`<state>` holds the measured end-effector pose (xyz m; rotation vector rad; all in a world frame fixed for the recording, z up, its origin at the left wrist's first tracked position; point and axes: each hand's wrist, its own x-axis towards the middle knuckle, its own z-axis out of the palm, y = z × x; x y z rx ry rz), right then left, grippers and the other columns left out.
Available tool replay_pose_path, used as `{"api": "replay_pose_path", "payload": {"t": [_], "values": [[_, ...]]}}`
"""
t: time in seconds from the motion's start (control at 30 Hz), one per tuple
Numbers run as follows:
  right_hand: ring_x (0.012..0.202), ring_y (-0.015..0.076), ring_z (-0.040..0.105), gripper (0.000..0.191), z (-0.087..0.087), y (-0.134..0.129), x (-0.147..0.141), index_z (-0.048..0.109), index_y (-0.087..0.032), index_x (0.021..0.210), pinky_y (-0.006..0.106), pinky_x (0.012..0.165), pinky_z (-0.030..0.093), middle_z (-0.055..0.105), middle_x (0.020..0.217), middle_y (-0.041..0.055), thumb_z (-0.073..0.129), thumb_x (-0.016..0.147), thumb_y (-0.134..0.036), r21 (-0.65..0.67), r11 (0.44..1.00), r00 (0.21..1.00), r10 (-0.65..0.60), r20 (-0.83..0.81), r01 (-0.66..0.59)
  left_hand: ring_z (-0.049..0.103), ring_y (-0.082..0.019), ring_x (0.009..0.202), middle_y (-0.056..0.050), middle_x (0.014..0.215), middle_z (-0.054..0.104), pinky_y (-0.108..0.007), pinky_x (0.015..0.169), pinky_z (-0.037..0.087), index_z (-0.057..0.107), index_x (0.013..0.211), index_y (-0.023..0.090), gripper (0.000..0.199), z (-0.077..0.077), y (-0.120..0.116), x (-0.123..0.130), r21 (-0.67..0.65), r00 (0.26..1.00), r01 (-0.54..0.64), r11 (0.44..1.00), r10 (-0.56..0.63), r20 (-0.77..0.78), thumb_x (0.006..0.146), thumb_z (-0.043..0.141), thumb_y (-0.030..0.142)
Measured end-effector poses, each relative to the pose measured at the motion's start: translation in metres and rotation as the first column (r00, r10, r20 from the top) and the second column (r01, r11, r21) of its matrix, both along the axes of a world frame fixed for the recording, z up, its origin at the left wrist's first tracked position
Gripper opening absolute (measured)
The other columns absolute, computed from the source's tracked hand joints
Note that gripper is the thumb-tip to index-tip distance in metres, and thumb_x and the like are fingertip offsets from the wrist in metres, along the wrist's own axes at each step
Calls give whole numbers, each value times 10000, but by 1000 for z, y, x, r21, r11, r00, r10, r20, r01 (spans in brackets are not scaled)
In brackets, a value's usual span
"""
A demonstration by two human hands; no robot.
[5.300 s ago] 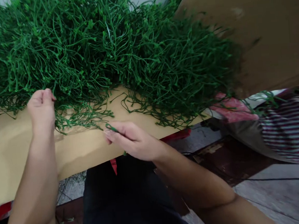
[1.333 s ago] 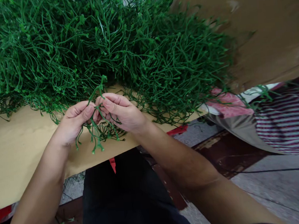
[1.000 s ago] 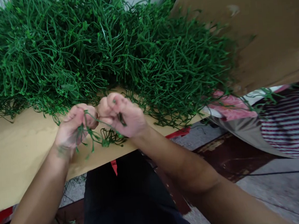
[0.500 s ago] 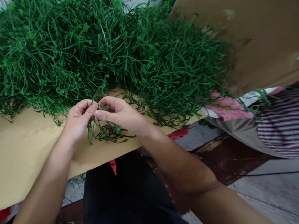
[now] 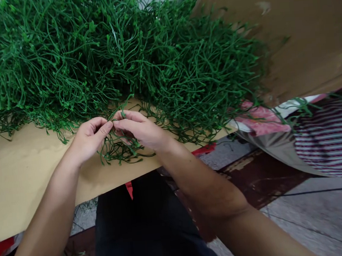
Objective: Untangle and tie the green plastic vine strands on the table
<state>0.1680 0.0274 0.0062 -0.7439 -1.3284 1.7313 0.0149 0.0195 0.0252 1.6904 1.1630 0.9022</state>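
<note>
My left hand [image 5: 90,138] is closed in a pinch, its fingertips meeting those of my right hand [image 5: 138,128] near the table's front edge. Thin green plastic stems [image 5: 124,108] are gripped between the fingers of my right hand. What my left fingertips pinch is too small to make out. Below the hands, a small loose bunch of green stems [image 5: 121,152] lies on the tan board [image 5: 28,166]. Behind them rises a large heap of green stems [image 5: 73,60], stretching across the board.
A brown cardboard sheet [image 5: 308,26] stands at the back right. At the right edge is another person's striped garment [image 5: 331,139], beside a pink and white cloth [image 5: 259,121]. Red scraps [image 5: 204,149] poke out under the board's edge.
The stem piece at my fingertips has tilted to the right. My right fingers have shifted and curled around it, while my left hand has moved slightly.
</note>
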Motion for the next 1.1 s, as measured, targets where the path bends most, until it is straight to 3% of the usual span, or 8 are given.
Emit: {"api": "replay_pose_path", "payload": {"t": [0.1, 0.23, 0.47, 0.67, 0.77, 0.83, 0.93, 1.1], "values": [[367, 13, 383, 129, 0, 0, 1, 401, -162, 733, 147, 341, 253, 452, 559, -72, 411, 850, -109, 5, 994, 992, 109, -60, -109, 345, -67, 501, 38, 531, 420, -219, 468, 262, 528, 593, 148, 392, 0, -1, 0, -9, 999, 33, 999, -33, 22, 732, 608, 506], [363, -6, 230, 155, -2, -1, 4, 372, -177, 744, 112, 333, 151, 313, 528, -110, 471, 861, -198, -76, 962, 946, 242, -214, -263, 292, -57, 448, 47, 481, 376, -215, 420, 213, 499, 551, 159, 392, -4, -3, 1, -55, 985, 1, 998, 8, 173, 729, 622, 487], [368, 12, 104, 347, -4, -9, -10, 319, -188, 615, 120, 314, 140, 164, 465, -113, 485, 874, -349, -70, 946, 851, 250, -462, -316, 386, -47, 457, 42, 493, 429, -178, 421, 301, 510, 528, 154, 390, -5, -12, 4, -174, 869, 95, 980, 4, 496, 628, 735, 457], [354, 22, 47, 392, 2, -26, -31, 269, -194, 590, 120, 299, 142, 110, 453, -109, 387, 919, -370, -115, 936, 765, 197, -613, -333, 321, -33, 388, 59, 462, 377, -172, 365, 282, 486, 523, 162, 369, 1, -19, 0, -159, 805, 107, 981, 9, 593, 661, 728, 404], [360, 32, 26, 421, 5, -26, -29, 235, -194, 579, 125, 301, 135, 84, 455, -103, 348, 934, -391, -195, 941, 731, 74, -679, -276, 287, -30, 380, 54, 465, 339, -170, 341, 258, 451, 498, 157, 390, 8, -24, -4, -59, 750, 190, 980, -106, 653, 716, 684, 383], [367, 38, 10, 432, 6, -18, -22, 231, -189, 577, 128, 304, 111, 66, 456, -99, 360, 931, -402, -202, 970, 639, -70, -766, -136, 280, -31, 379, 54, 467, 287, -165, 340, 256, 408, 477, 152, 426, 13, -28, -7, 30, 680, 261, 965, -206, 704, 764, 634, 371], [379, 44, 9, 428, 6, -4, -10, 224, -181, 567, 138, 317, 87, 62, 477, -87, 353, 941, -343, -166, 986, 515, -152, -844, 19, 278, -32, 379, 56, 474, 279, -168, 351, 270, 385, 482, 156, 443, 18, -30, -7, 26, 703, 181, 983, -148, 696, 778, 619, 387], [377, 23, 104, 414, 10, -7, -13, 319, -191, 598, 169, 343, 101, 169, 483, -98, 534, 844, -446, -87, 996, 862, -59, -504, 18, 337, -48, 413, 44, 501, 408, -200, 372, 275, 503, 571, 174, 368, 6, -19, 2, -91, 906, -112, 990, 139, 400, 715, 665, 470]]}}
